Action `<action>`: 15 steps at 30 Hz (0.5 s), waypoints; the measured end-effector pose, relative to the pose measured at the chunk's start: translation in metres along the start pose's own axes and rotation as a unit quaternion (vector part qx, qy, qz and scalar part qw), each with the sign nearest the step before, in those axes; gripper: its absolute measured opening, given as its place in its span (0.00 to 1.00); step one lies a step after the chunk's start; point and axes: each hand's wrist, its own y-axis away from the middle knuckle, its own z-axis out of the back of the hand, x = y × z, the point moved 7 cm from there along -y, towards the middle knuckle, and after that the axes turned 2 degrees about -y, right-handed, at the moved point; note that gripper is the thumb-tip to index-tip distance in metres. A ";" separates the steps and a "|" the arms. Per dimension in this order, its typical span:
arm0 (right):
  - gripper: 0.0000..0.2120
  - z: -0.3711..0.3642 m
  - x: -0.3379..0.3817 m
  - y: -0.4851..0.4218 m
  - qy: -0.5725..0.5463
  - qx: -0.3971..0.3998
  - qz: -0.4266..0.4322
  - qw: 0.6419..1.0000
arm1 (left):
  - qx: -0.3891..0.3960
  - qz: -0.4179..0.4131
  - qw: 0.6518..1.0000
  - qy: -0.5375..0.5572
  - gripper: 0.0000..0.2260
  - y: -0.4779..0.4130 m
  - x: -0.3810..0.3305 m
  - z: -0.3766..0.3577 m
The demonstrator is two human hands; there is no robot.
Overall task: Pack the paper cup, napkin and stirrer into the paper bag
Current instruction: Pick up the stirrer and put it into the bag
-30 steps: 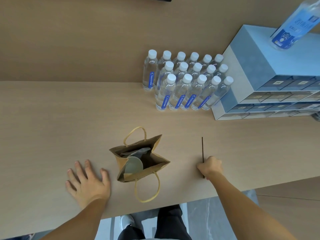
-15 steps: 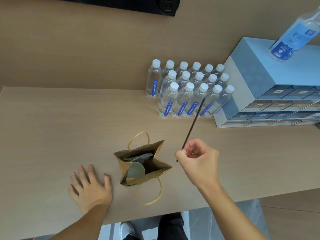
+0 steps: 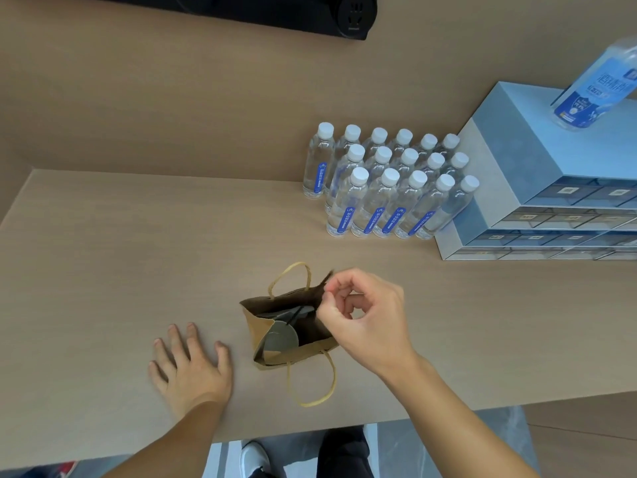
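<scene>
Over the open paper bag (image 3: 275, 353) on the worktop (image 3: 103, 270), the right hand (image 3: 365, 319), which had just lifted the stirrer (image 3: 296, 313), pinched it with its lower end inside beside the paper cup (image 3: 281, 336) and napkin (image 3: 275, 313); packing looked nearly complete. The left hand (image 3: 189, 370) lay flat, fingers spread, empty.

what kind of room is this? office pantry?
Probably an office refreshment or reception counter, not certain. Cues: a block of small water bottles stocked against the wall, a blue-grey drawer organiser beside them, and a wood-look counter with a wall socket above.
</scene>
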 end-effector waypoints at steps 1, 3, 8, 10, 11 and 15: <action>0.02 0.002 0.000 0.002 -0.001 -0.001 -0.001 1.000 | -0.002 0.000 1.000 -0.001 0.30 0.001 0.000 0.000; 0.02 0.005 0.000 0.008 -0.003 0.004 -0.002 1.000 | -0.002 -0.002 1.000 0.000 0.30 0.001 0.000 0.000; 0.03 0.014 -0.001 0.015 -0.019 -0.003 -0.002 1.000 | 0.022 -0.008 1.000 0.002 0.31 0.003 -0.002 0.003; 0.04 0.021 -0.003 0.018 -0.032 -0.003 0.001 0.999 | 0.042 -0.008 0.999 0.023 0.32 0.003 -0.002 0.008; 0.05 0.025 -0.006 0.019 -0.038 -0.004 -0.003 0.999 | 0.063 -0.007 0.997 0.044 0.32 0.001 -0.003 0.011; 0.13 0.041 -0.036 0.022 -0.082 0.011 -0.097 0.992 | 0.146 -0.070 0.947 0.276 0.19 -0.004 -0.018 0.059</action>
